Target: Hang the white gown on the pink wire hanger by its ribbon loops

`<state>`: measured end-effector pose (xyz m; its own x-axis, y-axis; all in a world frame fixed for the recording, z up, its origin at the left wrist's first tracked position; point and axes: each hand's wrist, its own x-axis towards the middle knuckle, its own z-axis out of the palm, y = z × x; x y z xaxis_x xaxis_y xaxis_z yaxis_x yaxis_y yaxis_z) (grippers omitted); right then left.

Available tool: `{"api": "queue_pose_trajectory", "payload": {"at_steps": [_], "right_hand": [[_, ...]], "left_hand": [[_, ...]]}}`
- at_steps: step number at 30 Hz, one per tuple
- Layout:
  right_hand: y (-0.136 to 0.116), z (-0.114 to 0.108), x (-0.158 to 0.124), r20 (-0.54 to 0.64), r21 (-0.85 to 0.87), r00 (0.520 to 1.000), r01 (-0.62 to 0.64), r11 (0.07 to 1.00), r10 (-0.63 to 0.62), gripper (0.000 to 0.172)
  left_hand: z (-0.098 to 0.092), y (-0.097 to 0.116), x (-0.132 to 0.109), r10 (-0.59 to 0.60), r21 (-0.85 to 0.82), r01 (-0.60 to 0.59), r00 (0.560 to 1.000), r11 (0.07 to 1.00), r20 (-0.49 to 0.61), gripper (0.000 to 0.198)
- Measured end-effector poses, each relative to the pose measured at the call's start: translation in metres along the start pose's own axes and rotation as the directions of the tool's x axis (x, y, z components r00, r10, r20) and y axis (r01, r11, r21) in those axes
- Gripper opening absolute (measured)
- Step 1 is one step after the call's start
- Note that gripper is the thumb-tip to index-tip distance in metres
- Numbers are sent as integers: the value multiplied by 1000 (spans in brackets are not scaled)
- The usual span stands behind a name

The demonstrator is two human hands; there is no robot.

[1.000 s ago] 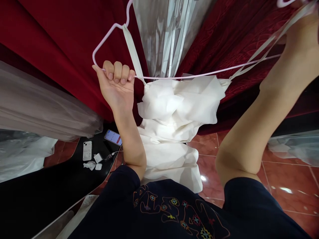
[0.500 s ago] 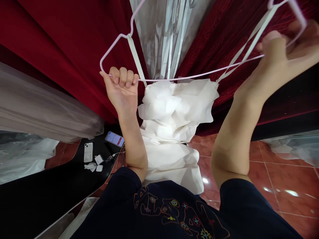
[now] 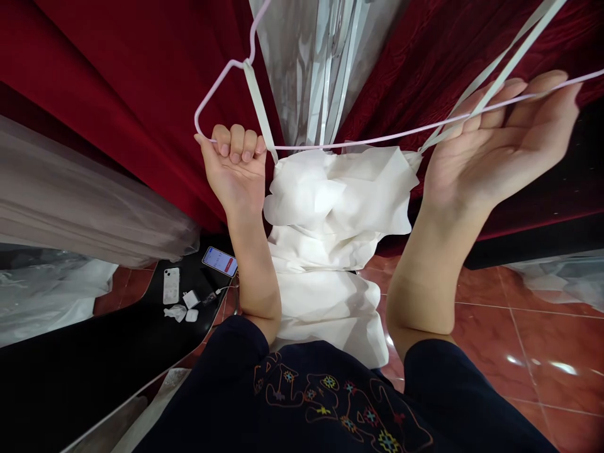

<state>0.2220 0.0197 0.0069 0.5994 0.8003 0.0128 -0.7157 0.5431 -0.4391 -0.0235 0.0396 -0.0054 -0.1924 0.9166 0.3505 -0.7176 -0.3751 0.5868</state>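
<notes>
A thin pink hanger (image 3: 377, 139) stretches across the upper part of the view. My left hand (image 3: 240, 167) is closed around its lower bar near the left corner. Beside those fingers, a pale strap (image 3: 258, 104) loops over the hanger's left shoulder. From the straps hangs a white dress (image 3: 330, 195) with a ruffled top, reaching down toward my body. My right hand (image 3: 491, 151) is palm up with fingers extended, the bar and the right strap (image 3: 512, 60) crossing in front of its fingers. The hanger's right end lies outside the view.
Red curtains (image 3: 141, 75) hang on both sides, with sheer grey fabric (image 3: 85, 189) at left. On a black table (image 3: 94, 358) lie a lit phone (image 3: 219, 260), a white phone (image 3: 171, 286) and a charger (image 3: 190, 299). Red tiles (image 3: 486, 340) cover the floor.
My right hand has come down and left, turning from a blurred reach at the hanger's right corner to palm up under the bar. The hanger's right side has shifted outward; my left hand keeps its hold.
</notes>
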Motion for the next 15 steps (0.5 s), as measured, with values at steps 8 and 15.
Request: {"api": "queue_pose_trajectory", "payload": {"at_steps": [8, 15], "right_hand": [[5, -10, 6, 292, -116, 948, 170, 979, -130, 34], [14, -9, 15, 377, 22, 924, 63, 998, -66, 30]], "left_hand": [[0, 2, -4, -43, -25, 44, 998, 999, 41, 42], [7, 8, -17, -54, 38, 52, 998, 998, 43, 34]]}}
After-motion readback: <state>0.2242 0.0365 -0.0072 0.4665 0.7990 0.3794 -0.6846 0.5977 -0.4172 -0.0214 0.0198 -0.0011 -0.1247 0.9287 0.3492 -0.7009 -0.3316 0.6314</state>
